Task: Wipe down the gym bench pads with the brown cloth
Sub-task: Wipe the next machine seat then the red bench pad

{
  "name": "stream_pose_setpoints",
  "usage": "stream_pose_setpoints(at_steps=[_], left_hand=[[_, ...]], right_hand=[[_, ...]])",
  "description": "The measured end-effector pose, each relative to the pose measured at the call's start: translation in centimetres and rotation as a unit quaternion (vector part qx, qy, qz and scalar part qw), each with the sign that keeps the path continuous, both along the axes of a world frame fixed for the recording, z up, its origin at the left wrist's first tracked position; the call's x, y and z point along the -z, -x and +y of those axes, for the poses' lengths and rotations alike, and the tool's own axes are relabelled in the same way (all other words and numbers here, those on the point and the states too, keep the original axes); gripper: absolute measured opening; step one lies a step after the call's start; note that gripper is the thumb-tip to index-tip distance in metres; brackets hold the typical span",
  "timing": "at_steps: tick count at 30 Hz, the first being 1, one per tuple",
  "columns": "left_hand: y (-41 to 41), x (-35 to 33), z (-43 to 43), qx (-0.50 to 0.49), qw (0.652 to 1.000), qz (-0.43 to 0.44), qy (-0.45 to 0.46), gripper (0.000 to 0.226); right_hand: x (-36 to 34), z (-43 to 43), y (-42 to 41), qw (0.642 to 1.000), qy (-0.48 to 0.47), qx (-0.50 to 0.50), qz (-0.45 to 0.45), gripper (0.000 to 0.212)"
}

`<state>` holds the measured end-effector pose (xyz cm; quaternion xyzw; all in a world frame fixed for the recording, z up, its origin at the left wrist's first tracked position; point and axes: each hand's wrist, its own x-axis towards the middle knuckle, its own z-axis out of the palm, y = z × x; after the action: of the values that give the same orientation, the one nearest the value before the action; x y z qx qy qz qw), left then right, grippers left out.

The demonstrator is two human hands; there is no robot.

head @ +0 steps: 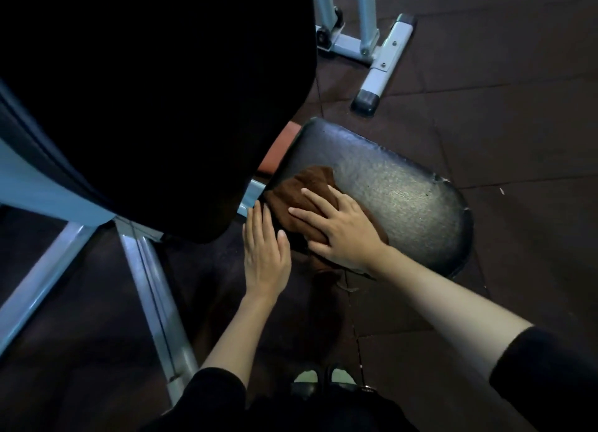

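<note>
My right hand (pixel 339 231) pressed flat, fingers spread, on the brown cloth (pixel 310 185) at the seat pad (pixel 404 198)'s near edge, my left hand (pixel 265 253) open beside it (holding nothing), so the loose cloth could have slid off

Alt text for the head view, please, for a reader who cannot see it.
The right hand presses a brown cloth flat on a black seat pad, while the left hand lies open beside the pad's edge. A large dark back pad on a pale metal frame fills the left.
</note>
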<state>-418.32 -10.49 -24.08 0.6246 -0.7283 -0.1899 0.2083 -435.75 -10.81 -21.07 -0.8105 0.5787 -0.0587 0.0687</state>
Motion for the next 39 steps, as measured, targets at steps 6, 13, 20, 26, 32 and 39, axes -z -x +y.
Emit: stream_pose_setpoints(at_steps=[6, 13, 20, 26, 32, 39], left_hand=[[0.6, 0.0, -0.7, -0.012, 0.996, -0.087, 0.008, 0.06], [4.0, -1.6, -3.0, 0.08, 0.987, -0.135, 0.028, 0.057], [7.6, -2.1, -4.0, 0.136, 0.98, -0.143, -0.006, 0.064], [7.5, -1.8, -3.8, 0.138, 0.977, -0.16, -0.008, 0.066], [7.9, -2.1, -3.4, 0.141, 0.975, -0.171, -0.01, 0.07], [10.3, -2.6, -1.7, 0.193, 0.968, -0.162, 0.008, 0.061]], right_hand=[[-0.6, -5.6, 1.9, 0.999, -0.038, -0.02, 0.003, 0.062], [-0.4, -9.6, 3.6, 0.984, -0.043, 0.168, -0.033, 0.055], [-0.7, -5.9, 5.0, 0.962, -0.034, 0.267, -0.041, 0.056], [-1.0, -0.6, 8.2, 0.946, -0.013, 0.321, -0.045, 0.056], [-1.5, 5.1, 9.8, 0.924, -0.014, 0.377, -0.056, 0.056], [-1.6, 9.3, 9.8, 0.932, -0.02, 0.36, -0.035, 0.066]])
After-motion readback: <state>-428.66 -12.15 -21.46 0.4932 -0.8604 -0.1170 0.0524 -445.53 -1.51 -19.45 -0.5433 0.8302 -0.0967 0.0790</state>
